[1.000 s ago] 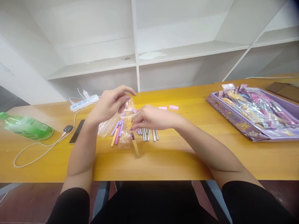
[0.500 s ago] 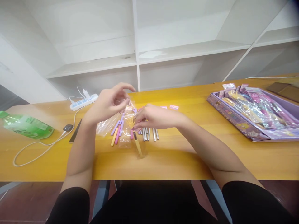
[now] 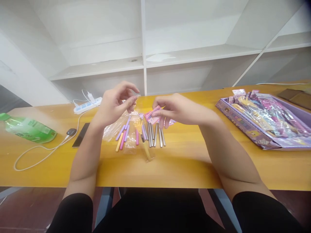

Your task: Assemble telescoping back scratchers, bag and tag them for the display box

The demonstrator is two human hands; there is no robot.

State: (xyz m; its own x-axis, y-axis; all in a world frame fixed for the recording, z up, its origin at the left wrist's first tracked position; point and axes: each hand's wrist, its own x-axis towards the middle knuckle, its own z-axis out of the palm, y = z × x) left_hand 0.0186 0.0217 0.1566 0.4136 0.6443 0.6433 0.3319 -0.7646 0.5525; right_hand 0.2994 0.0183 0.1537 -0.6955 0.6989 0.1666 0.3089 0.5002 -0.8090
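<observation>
My left hand is closed, its thumb and fingertips pinching the top of a clear plastic bag. Through the film shows a yellow hand-shaped piece, with a dark tip and a yellow handle below it. My right hand, just right of the bag, grips a small pink printed card between thumb and fingers. Under the hands lie several silver metal rods and, to their left, several purple, pink and yellow handles. More pink cards lie partly hidden behind my right hand.
At right stands a purple display box full of bagged items. Crumpled clear film lies beside my left wrist. Further left are a dark phone, a power strip, a white cable and a green bottle. Shelving rises behind.
My right hand has drawn back from the bag, up and to the right, and now holds a pink card. My left hand stays nearly in place with the bag.
</observation>
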